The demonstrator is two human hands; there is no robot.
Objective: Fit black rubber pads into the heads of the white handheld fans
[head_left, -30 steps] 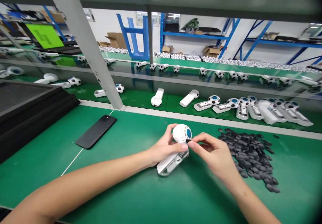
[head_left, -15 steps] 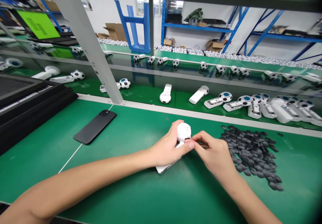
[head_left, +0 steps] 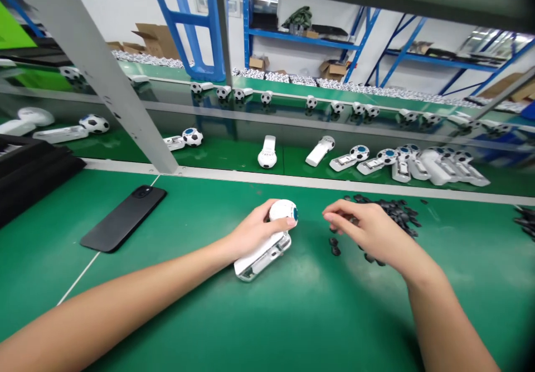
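Observation:
My left hand (head_left: 257, 230) is wrapped round a white device (head_left: 263, 258) with a round ball-shaped head, resting on the green table. The device's open housing and a blue disc on its head show. To the right, my right hand (head_left: 361, 221) hovers with its thumb and fingertips pressed together, partly over a pile of small black pieces (head_left: 401, 211). Whatever its fingertips hold, if anything, is too small to make out. A couple of loose black pieces (head_left: 334, 246) lie below the fingertips.
A black phone (head_left: 125, 218) lies at the left, beside black foam-like sheets (head_left: 37, 177). Behind the table's pale edge strip, several white ball-headed devices (head_left: 401, 163) lie on a green shelf. A grey metal post (head_left: 112, 93) rises at the left.
My right hand has moved away from the device to the black pieces. The device has turned in my left hand, so its open side and blue disc now show. The view has shifted right.

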